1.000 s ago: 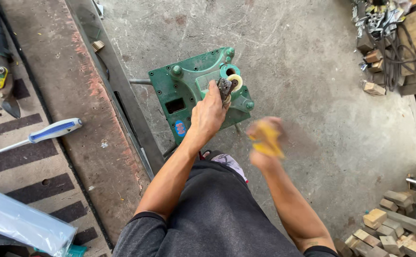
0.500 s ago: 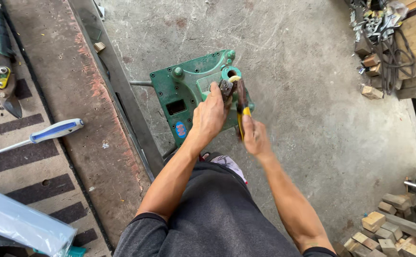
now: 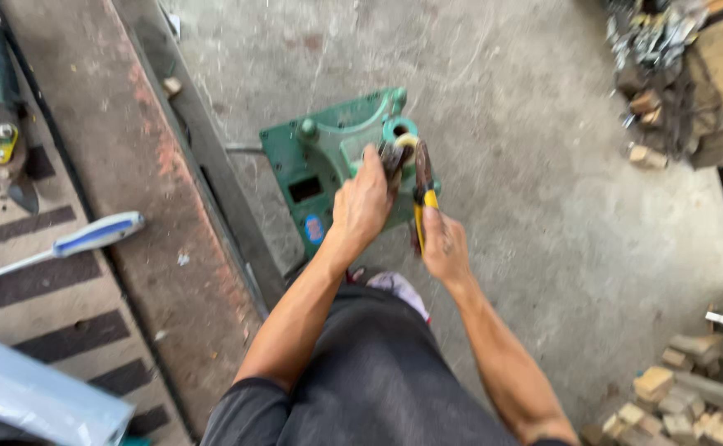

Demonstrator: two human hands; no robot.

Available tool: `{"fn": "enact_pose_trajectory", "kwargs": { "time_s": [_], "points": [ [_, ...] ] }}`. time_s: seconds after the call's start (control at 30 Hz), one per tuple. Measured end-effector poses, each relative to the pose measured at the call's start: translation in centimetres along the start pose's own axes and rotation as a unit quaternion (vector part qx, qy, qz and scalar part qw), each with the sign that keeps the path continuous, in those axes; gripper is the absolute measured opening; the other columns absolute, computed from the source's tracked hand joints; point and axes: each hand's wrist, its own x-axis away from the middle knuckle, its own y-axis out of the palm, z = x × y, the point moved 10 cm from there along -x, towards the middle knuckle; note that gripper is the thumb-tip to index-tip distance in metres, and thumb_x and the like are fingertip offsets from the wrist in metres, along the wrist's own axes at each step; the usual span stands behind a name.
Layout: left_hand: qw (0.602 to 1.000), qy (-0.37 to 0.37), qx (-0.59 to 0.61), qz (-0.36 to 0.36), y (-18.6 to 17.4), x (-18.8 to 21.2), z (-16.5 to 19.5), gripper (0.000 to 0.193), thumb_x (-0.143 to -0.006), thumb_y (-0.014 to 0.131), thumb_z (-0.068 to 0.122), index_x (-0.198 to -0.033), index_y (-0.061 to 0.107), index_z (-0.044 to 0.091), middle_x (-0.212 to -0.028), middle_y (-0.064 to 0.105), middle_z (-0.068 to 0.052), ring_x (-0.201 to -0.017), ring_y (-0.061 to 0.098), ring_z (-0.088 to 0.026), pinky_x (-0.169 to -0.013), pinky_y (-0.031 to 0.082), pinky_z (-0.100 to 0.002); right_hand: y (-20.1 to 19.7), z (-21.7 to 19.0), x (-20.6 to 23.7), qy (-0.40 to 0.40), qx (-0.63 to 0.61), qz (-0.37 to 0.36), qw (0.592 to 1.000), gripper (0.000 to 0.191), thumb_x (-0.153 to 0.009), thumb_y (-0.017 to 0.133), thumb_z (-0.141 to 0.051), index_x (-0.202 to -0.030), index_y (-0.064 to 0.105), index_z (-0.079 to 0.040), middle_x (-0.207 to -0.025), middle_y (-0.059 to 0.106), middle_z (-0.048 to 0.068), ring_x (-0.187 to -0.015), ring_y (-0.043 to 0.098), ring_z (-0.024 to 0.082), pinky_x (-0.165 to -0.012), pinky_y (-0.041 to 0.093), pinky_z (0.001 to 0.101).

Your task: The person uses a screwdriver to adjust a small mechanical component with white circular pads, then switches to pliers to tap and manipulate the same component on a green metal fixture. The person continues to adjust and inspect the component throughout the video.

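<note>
Both arms bare from shoulder to wrist, no sleeves, gloves, watch or rings visible. Dark charcoal trousers (image 3: 361,372) over bent knee. Pale purplish footwear (image 3: 399,289) just past the knee.

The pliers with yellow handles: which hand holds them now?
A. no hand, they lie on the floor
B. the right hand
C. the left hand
B: the right hand grips the yellow-handled pliers beside the left hand, over the green machine housing.
</note>
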Motion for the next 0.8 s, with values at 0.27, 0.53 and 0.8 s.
{"fn": "enact_pose_trajectory", "kwargs": {
  "time_s": [0.27,0.53,0.8],
  "points": [
    [1.0,0.012,-0.008,0.019,-0.2,-0.2,0.6,0.066,-0.095,0.068,0.03,-0.14,0.031,-0.001,-0.108,0.069,-0.027,-0.083,0.068,-0.051,-0.068,0.053,-0.061,-10.6,-7.7,9.4,-0.411,-0.218,0.196,0.863,0.041,-0.107,0.044,-0.046,-0.089,0.059,-0.012,-0.085,0.066,0.007,-0.077,0.065,0.019,-0.075,0.052,0.0382],
    [0.996,0.058,0.003,0.062,-1.6,-0.1,1.6,0.066,-0.095,0.067,0.026,-0.143,0.033,-0.003,-0.111,0.07,-0.027,-0.088,0.069,-0.049,-0.071,0.054,-0.059,-0.1,1.2,2.0,0.022,-0.142,0.007,0.99,0.058,-0.109,0.041,-0.051,-0.079,0.055,-0.003,-0.072,0.064,0.012,-0.062,0.06,0.016,-0.057,0.048,0.0338],
    [0.999,0.033,-0.007,0.039,-0.5,0.0,1.0,0.074,-0.094,0.068,0.03,-0.144,0.029,-0.007,-0.111,0.068,-0.029,-0.085,0.068,-0.051,-0.069,0.054,-0.059,-4.0,-5.6,5.4,-0.326,-0.003,0.104,0.94,0.055,-0.11,0.038,-0.052,-0.082,0.05,-0.006,-0.091,0.066,0.009,-0.088,0.061,0.023,-0.07,0.051,0.0375]
  ]
}}
